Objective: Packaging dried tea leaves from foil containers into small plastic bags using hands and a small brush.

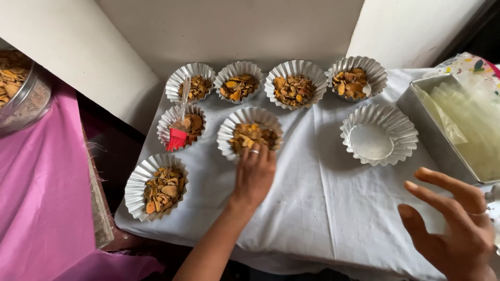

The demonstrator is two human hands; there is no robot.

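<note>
The left hand [253, 174] reaches to the middle of the white cloth-covered table [312, 208], fingers pressed together and flat, their tips on the near rim of a fluted silver foil mould heaped with orange-brown broken pieces [250, 133]. It pinches nothing; it seems to be nudging or steadying that mould. The right hand [453, 229] hovers at about four o'clock from it, well apart, fingers spread and curled, empty.

Judging from the layout, the filling step is in hand — seven moulds hold pieces, and one empty fluted foil mould [378, 134] sits at three o'clock of the touched one. Four filled moulds line the far edge at twelve o'clock; another at ten o'clock carries a red silicone brush with a clear handle [178, 132], and one more lies at eight o'clock [158, 188]. A metal bowl of the same pieces [21, 93] stands far off at nine o'clock on pink cloth [41, 198].

The next move probably calls for a light touch on the thin foil rim — too firm a push would crumple it or spill pieces.
</note>
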